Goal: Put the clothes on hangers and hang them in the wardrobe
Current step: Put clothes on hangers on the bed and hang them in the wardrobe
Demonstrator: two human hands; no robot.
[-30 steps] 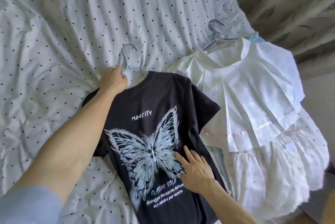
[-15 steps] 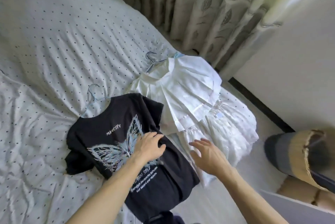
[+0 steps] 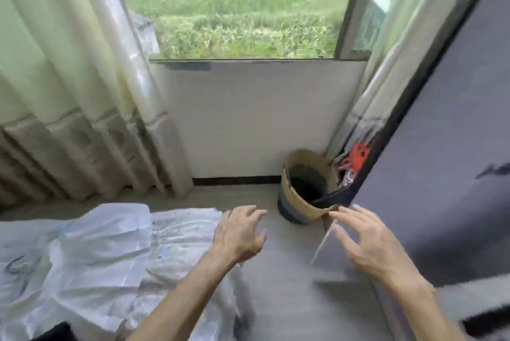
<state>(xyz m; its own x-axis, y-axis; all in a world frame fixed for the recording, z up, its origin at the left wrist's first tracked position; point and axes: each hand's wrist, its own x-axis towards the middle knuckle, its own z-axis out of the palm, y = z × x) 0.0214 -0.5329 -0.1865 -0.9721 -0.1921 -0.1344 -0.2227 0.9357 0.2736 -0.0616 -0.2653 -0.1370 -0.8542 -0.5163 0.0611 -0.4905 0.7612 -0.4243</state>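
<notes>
The view is blurred from a head turn. White clothes lie on the bed at the lower left, and a dark corner of the black T-shirt shows at the bottom edge. My left hand hovers just right of the white clothes, fingers loosely spread, holding nothing. My right hand is raised with spread fingers next to the edge of a grey fabric wardrobe panel at the right, holding nothing. No hanger is visible.
A woven basket stands on the floor by the wall under the window. Curtains hang at the left, and more curtain hangs behind the wardrobe. Bare floor lies between bed and wardrobe.
My view has swung right from the bed to the window and wardrobe. Both hands have left the black T-shirt and lifted into the air, the right one toward the wardrobe.
</notes>
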